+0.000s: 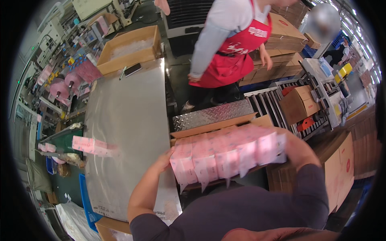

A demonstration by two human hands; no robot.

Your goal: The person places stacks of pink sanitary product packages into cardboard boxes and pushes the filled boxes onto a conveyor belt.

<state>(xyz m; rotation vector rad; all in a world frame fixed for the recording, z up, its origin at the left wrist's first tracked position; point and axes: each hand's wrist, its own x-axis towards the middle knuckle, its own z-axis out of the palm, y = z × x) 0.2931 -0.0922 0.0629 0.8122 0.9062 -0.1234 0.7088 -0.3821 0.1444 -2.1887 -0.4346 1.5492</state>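
A row of several pink plastic-wrapped packs [217, 156] is pressed between my two hands, at an open cardboard box [213, 125] whose flap shows along the far side. My left hand [164, 160] grips the row's left end. At the other end my right hand [286, 140] is partly blurred, and its fingers are mostly hidden by the packs. Loose film ends hang from the near side of the row. Left of me, a few more pink packs [90, 145] lie at the far-left edge of the metal table [128, 108].
Across from me stands a person in a red apron [233, 66]. A roller conveyor [267, 105] carries a closed carton [299, 104] at the right. A phone [132, 69] and a large open carton [128, 48] are at the table's far end. Flattened cardboard [341, 168] stands near my right arm.
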